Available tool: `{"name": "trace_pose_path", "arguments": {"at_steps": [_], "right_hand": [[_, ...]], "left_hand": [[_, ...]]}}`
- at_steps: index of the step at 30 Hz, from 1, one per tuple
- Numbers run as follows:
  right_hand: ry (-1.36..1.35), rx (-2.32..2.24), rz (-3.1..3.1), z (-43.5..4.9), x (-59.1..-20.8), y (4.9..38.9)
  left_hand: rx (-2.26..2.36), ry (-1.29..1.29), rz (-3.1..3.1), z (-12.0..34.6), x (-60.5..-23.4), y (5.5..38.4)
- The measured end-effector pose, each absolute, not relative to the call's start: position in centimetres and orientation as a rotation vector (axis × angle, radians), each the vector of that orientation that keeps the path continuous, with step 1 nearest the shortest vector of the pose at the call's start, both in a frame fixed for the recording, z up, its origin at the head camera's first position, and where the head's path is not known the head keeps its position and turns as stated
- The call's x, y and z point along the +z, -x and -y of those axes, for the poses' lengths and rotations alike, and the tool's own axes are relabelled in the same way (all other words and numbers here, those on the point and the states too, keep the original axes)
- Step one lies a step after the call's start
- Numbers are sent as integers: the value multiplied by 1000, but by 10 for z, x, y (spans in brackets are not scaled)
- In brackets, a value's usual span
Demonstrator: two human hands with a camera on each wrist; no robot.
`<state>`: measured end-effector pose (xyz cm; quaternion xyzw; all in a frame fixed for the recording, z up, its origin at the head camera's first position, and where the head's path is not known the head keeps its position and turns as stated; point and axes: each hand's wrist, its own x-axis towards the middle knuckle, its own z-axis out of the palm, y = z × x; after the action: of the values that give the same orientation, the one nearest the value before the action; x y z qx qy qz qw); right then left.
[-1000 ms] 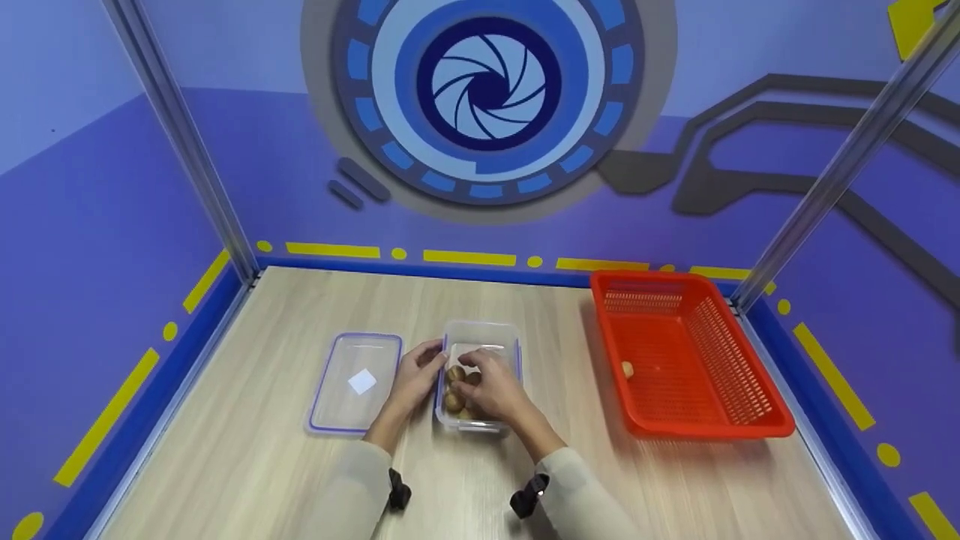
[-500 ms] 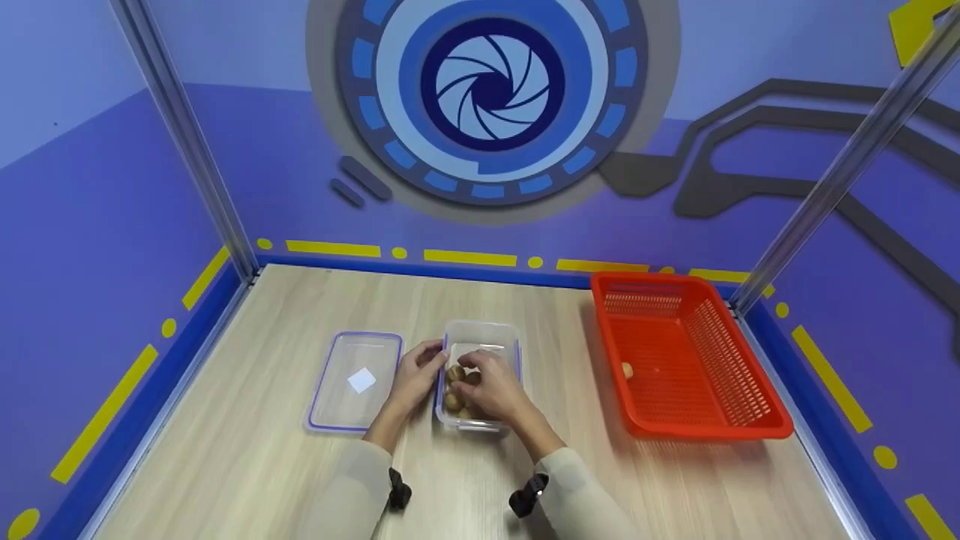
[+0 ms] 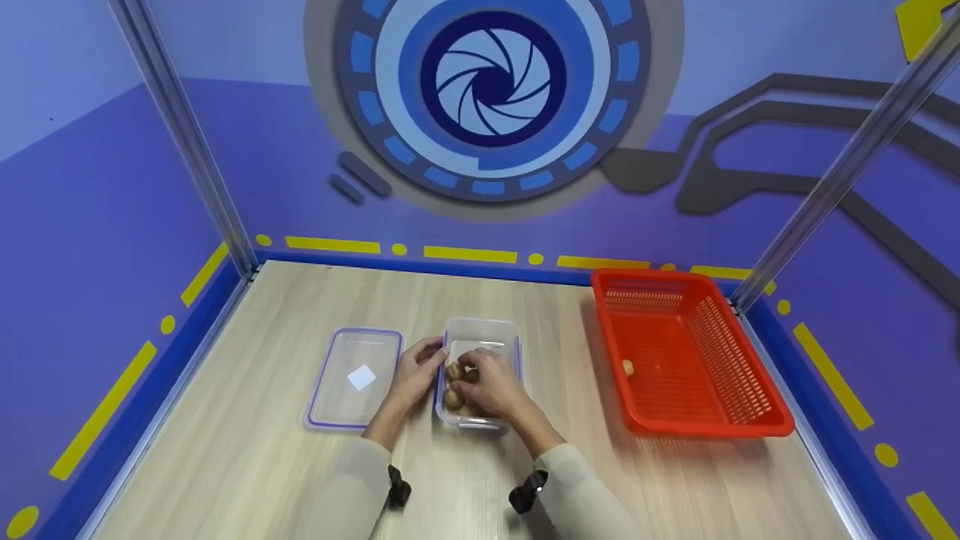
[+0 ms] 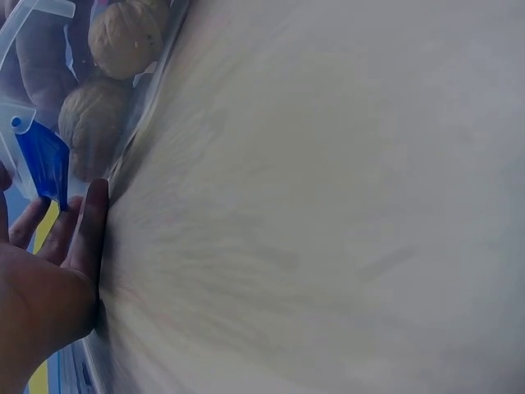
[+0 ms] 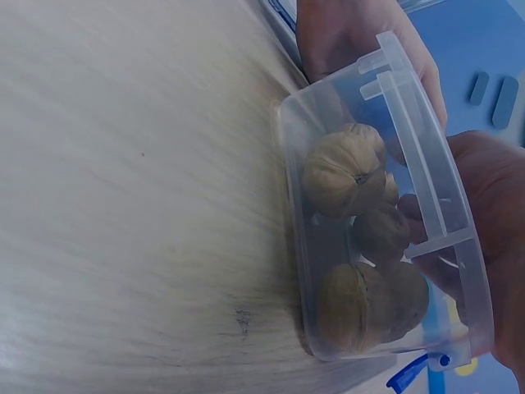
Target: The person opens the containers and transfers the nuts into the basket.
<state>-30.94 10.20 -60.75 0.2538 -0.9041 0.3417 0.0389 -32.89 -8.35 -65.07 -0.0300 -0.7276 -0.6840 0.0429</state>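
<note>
A clear plastic food container (image 3: 484, 330) with blue side latches stands mid-table, with several walnuts (image 5: 343, 176) lying along its floor. My left hand (image 3: 411, 376) rests on its left wall, thumb at the rim. In the left wrist view the fingers (image 4: 89, 234) lie nearly straight against the wall by the blue latch (image 4: 45, 156). My right hand (image 3: 491, 386) reaches down inside, index finger and thumb curled about a walnut (image 3: 472, 375). Through the wall in the right wrist view, fingertips touch a walnut (image 5: 381, 234); the palm hides part of the pile.
Left of the container lies its clear lid (image 3: 337, 360), edged in blue, with a white square label (image 3: 361, 377). A red plastic basket (image 3: 694, 337) stands at the right, one walnut (image 3: 628, 367) near its left wall. Blue printed panels surround the table (image 3: 247, 420) at back and sides.
The right hand's fingertips have drawn slightly closer around a walnut inside the container. The left hand, lid and basket keep their places; the head view shifts a little.
</note>
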Motion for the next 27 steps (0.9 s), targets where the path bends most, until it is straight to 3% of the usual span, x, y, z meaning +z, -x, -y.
{"name": "trace_pose_path", "arguments": {"at_steps": [27], "right_hand": [[-705,861,2873,-92,-614,325]], "left_hand": [[-2132,94,2207,82,-644,323]]}}
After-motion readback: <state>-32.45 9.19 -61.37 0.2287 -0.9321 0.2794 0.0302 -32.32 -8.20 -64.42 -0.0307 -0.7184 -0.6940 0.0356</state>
